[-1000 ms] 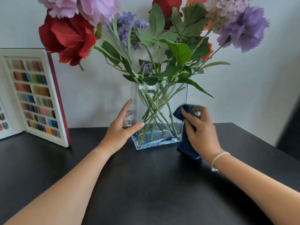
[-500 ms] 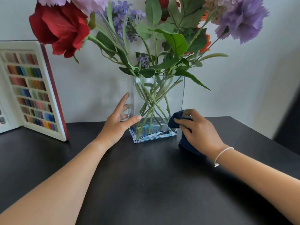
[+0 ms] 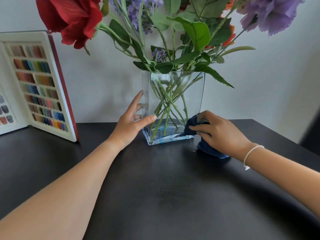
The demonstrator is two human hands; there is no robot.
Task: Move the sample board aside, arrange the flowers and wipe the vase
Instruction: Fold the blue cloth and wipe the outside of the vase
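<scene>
A clear rectangular glass vase point(image 3: 192, 94) stands at the back of the black table point(image 3: 155, 187), with a little bluish water at its base. It holds flowers point(image 3: 173, 40): a red bloom at upper left, purple ones at the top and right, green stems crossing inside. My left hand point(image 3: 129, 125) rests against the vase's left side, thumb on the front glass, fingers spread. My right hand point(image 3: 218, 132) clutches a dark blue cloth point(image 3: 207, 148) pressed to the vase's lower right corner. The sample board point(image 3: 34, 84), an open white folder of coloured swatches, leans against the wall at left.
A pale wall runs behind the table. The table's right edge slopes off at the far right, next to a dark shape at the frame edge. The front half of the black tabletop holds only my forearms.
My right hand with the cloth has slid down the vase's right side from mid-height to the base corner. The left hand stays on the vase's left side.
</scene>
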